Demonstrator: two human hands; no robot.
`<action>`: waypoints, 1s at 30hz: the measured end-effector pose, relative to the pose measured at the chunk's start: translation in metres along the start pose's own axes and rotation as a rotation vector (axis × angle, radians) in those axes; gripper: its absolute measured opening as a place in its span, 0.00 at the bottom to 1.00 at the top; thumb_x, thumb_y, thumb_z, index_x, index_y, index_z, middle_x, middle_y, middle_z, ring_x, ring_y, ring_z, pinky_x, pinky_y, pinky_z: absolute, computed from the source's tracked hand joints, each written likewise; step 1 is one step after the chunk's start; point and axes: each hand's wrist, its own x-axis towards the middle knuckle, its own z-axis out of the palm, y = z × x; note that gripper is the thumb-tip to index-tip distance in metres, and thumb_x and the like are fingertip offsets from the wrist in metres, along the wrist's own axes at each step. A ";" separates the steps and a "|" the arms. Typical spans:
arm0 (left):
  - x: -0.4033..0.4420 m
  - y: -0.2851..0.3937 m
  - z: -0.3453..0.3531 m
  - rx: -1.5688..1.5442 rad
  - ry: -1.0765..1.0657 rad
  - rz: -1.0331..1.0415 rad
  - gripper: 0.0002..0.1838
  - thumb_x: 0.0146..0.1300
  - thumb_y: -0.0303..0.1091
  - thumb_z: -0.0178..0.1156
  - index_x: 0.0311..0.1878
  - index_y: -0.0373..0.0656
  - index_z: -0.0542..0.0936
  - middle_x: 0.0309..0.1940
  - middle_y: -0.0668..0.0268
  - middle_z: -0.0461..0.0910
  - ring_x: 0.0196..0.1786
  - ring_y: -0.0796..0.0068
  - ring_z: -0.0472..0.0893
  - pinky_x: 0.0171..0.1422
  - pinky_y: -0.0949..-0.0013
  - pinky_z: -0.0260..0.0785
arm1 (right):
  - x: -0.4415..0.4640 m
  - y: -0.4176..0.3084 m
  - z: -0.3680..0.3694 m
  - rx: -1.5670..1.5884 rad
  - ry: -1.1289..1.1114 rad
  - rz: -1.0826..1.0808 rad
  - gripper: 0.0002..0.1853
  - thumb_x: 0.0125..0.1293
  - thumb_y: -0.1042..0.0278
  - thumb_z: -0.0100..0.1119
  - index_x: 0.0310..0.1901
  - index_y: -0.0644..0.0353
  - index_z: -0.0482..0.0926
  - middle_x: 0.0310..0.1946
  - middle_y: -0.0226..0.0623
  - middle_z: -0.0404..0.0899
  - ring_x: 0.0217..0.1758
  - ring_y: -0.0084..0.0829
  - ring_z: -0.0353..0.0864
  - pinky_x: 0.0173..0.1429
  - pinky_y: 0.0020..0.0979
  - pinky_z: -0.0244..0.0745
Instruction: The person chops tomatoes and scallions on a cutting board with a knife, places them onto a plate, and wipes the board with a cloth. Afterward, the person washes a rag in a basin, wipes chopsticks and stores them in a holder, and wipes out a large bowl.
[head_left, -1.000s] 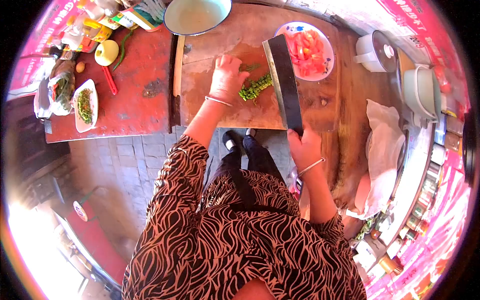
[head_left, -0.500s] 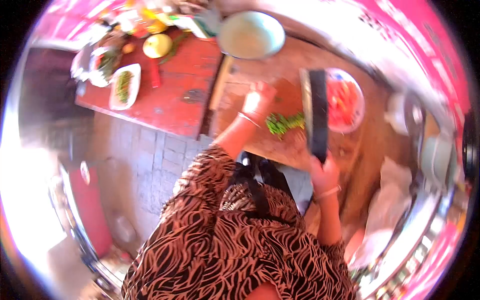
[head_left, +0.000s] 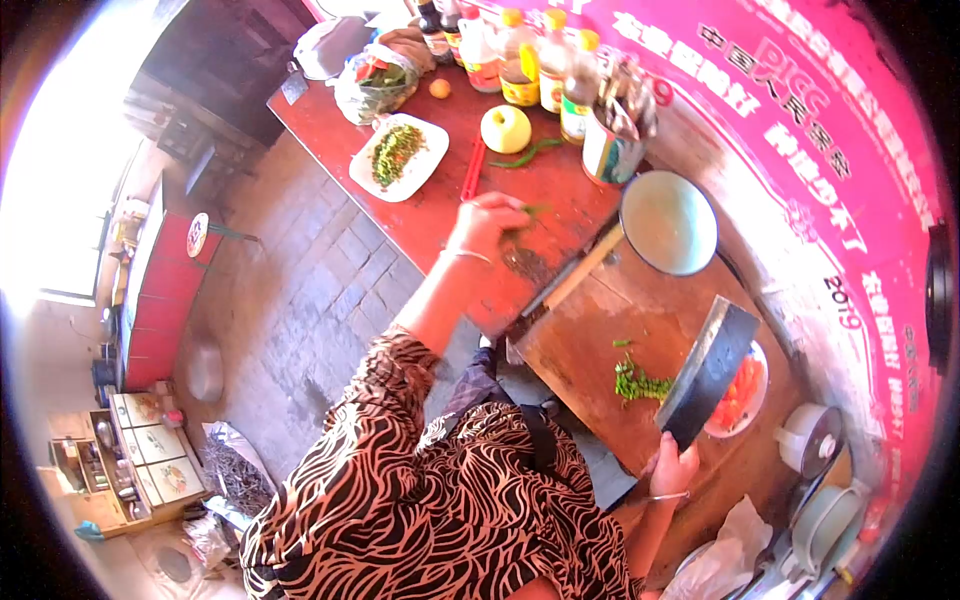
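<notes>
My right hand point(head_left: 674, 468) is wrapped round the handle of a cleaver point(head_left: 708, 372). The broad dark blade is raised over the wooden board point(head_left: 570, 345) and partly covers a bowl of red chopped pieces point(head_left: 742, 398). Beside the blade lies a pile of chopped green vegetable point(head_left: 640, 382). My left hand point(head_left: 488, 224) is over the near side of the red table point(head_left: 420, 215), its fingers pinched together. A small green piece point(head_left: 538, 210) shows at the fingertips, mostly hidden. Close to this hand are a red-handled tool point(head_left: 473, 170), a green chili point(head_left: 528, 154) and a yellow-green round fruit point(head_left: 506, 129).
A white dish point(head_left: 425, 160) of chopped greens sits on the red table. Several sauce bottles point(head_left: 520, 65) line its back. An enamel basin point(head_left: 668, 222) rests at the board's far corner. A white pot point(head_left: 808, 440) stands at right.
My view has turned left. My left hand has moved from over the board to over the red table. My right hand keeps hold of the cleaver, its blade now slanting.
</notes>
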 end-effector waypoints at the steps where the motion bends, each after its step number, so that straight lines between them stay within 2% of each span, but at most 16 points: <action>1: 0.015 0.020 -0.026 0.002 0.054 0.023 0.07 0.47 0.20 0.61 0.31 0.37 0.78 0.26 0.67 0.78 0.30 0.76 0.77 0.35 0.74 0.71 | 0.002 -0.001 0.007 0.031 0.030 -0.037 0.10 0.59 0.72 0.52 0.43 0.63 0.69 0.15 0.28 0.65 0.08 0.20 0.61 0.11 0.25 0.57; 3: 0.048 0.055 -0.075 -0.034 0.177 0.232 0.06 0.48 0.19 0.61 0.31 0.37 0.78 0.26 0.66 0.78 0.28 0.74 0.78 0.35 0.73 0.72 | 0.007 0.000 0.021 0.100 0.101 -0.117 0.12 0.59 0.71 0.52 0.45 0.63 0.69 0.12 0.27 0.63 0.07 0.19 0.59 0.09 0.24 0.56; 4: 0.073 0.080 -0.109 -0.034 0.222 0.279 0.06 0.48 0.19 0.61 0.31 0.37 0.78 0.26 0.65 0.78 0.28 0.74 0.78 0.35 0.73 0.72 | -0.008 -0.014 0.032 0.123 0.102 -0.011 0.17 0.59 0.72 0.52 0.51 0.64 0.67 0.15 0.29 0.65 0.07 0.20 0.59 0.09 0.24 0.56; 6: 0.115 0.111 -0.160 -0.121 0.303 0.410 0.06 0.46 0.18 0.62 0.30 0.34 0.79 0.26 0.64 0.78 0.27 0.75 0.78 0.34 0.74 0.72 | 0.014 0.037 0.016 0.007 0.173 -0.190 0.20 0.58 0.73 0.52 0.53 0.64 0.66 0.16 0.30 0.66 0.08 0.20 0.60 0.09 0.24 0.56; 7: 0.134 0.127 -0.181 -0.177 0.332 0.437 0.07 0.44 0.16 0.63 0.30 0.33 0.80 0.26 0.64 0.79 0.27 0.75 0.77 0.34 0.75 0.72 | 0.010 0.029 0.025 0.006 0.213 -0.185 0.20 0.57 0.73 0.53 0.53 0.65 0.66 0.17 0.31 0.67 0.08 0.20 0.60 0.09 0.24 0.56; 9: 0.155 0.160 -0.201 -0.039 0.444 0.499 0.06 0.45 0.18 0.64 0.29 0.33 0.81 0.25 0.65 0.79 0.26 0.78 0.77 0.32 0.75 0.71 | 0.000 0.007 0.046 0.004 0.294 -0.173 0.20 0.56 0.73 0.53 0.52 0.65 0.66 0.18 0.32 0.68 0.08 0.21 0.61 0.10 0.25 0.58; 10: 0.177 0.167 -0.220 0.091 0.509 0.534 0.06 0.44 0.20 0.66 0.29 0.34 0.81 0.24 0.66 0.79 0.25 0.79 0.76 0.31 0.76 0.70 | -0.017 -0.030 0.068 0.035 0.303 -0.103 0.18 0.56 0.73 0.53 0.49 0.65 0.66 0.16 0.33 0.67 0.08 0.22 0.61 0.09 0.26 0.59; 12: 0.223 0.181 -0.255 0.388 0.679 0.551 0.09 0.41 0.27 0.71 0.28 0.36 0.83 0.22 0.68 0.79 0.24 0.81 0.75 0.31 0.77 0.70 | -0.026 -0.044 0.088 0.076 0.353 -0.026 0.16 0.56 0.73 0.53 0.46 0.65 0.66 0.13 0.32 0.65 0.07 0.22 0.60 0.08 0.26 0.58; 15: 0.281 0.183 -0.304 0.715 0.787 0.471 0.10 0.39 0.34 0.71 0.28 0.44 0.84 0.25 0.66 0.82 0.25 0.80 0.78 0.36 0.75 0.72 | -0.031 -0.041 0.097 0.105 0.389 0.101 0.13 0.57 0.73 0.52 0.44 0.64 0.66 0.11 0.31 0.62 0.06 0.22 0.60 0.07 0.26 0.57; 16: 0.295 0.182 -0.315 0.859 0.789 0.485 0.09 0.43 0.38 0.67 0.30 0.48 0.85 0.27 0.64 0.83 0.28 0.73 0.81 0.39 0.71 0.73 | -0.032 -0.045 0.104 0.120 0.389 0.091 0.13 0.57 0.72 0.52 0.44 0.64 0.66 0.11 0.31 0.62 0.06 0.22 0.59 0.07 0.26 0.57; 19: 0.323 0.179 -0.333 1.176 0.711 0.635 0.09 0.47 0.42 0.62 0.31 0.51 0.85 0.28 0.63 0.82 0.33 0.66 0.82 0.44 0.67 0.73 | -0.045 -0.065 0.127 0.139 0.398 0.112 0.13 0.57 0.72 0.52 0.43 0.63 0.66 0.10 0.31 0.61 0.06 0.22 0.58 0.07 0.26 0.57; 20: 0.328 0.181 -0.336 1.165 0.651 0.596 0.10 0.49 0.42 0.59 0.32 0.53 0.85 0.29 0.62 0.82 0.36 0.62 0.81 0.46 0.65 0.72 | -0.047 -0.068 0.132 0.139 0.405 0.127 0.13 0.57 0.72 0.51 0.43 0.63 0.67 0.10 0.31 0.61 0.06 0.22 0.58 0.07 0.27 0.57; 24: 0.342 0.193 -0.343 1.371 0.616 0.488 0.08 0.45 0.39 0.60 0.28 0.52 0.85 0.27 0.60 0.81 0.33 0.61 0.81 0.43 0.64 0.72 | -0.048 -0.055 0.134 0.107 0.411 0.145 0.11 0.57 0.71 0.51 0.42 0.63 0.67 0.10 0.31 0.61 0.06 0.22 0.58 0.07 0.27 0.57; 26: 0.335 0.202 -0.340 1.530 0.618 0.502 0.07 0.44 0.38 0.58 0.24 0.50 0.83 0.27 0.59 0.80 0.34 0.58 0.80 0.42 0.61 0.72 | -0.052 -0.059 0.137 0.085 0.432 0.119 0.07 0.58 0.69 0.51 0.28 0.61 0.64 0.08 0.32 0.60 0.05 0.24 0.59 0.07 0.28 0.59; 29: 0.320 0.209 -0.318 1.731 0.641 0.517 0.05 0.43 0.30 0.55 0.22 0.46 0.80 0.29 0.55 0.79 0.37 0.53 0.79 0.45 0.58 0.71 | -0.045 -0.044 0.130 0.058 0.413 0.094 0.14 0.58 0.67 0.52 0.19 0.58 0.62 0.07 0.31 0.59 0.05 0.25 0.60 0.08 0.29 0.59; 30: 0.332 0.204 -0.345 1.761 0.400 0.738 0.08 0.44 0.28 0.54 0.28 0.48 0.82 0.29 0.54 0.80 0.40 0.53 0.78 0.49 0.57 0.69 | -0.043 -0.035 0.124 0.048 0.405 0.099 0.15 0.58 0.66 0.53 0.18 0.57 0.62 0.07 0.30 0.59 0.05 0.24 0.60 0.08 0.28 0.59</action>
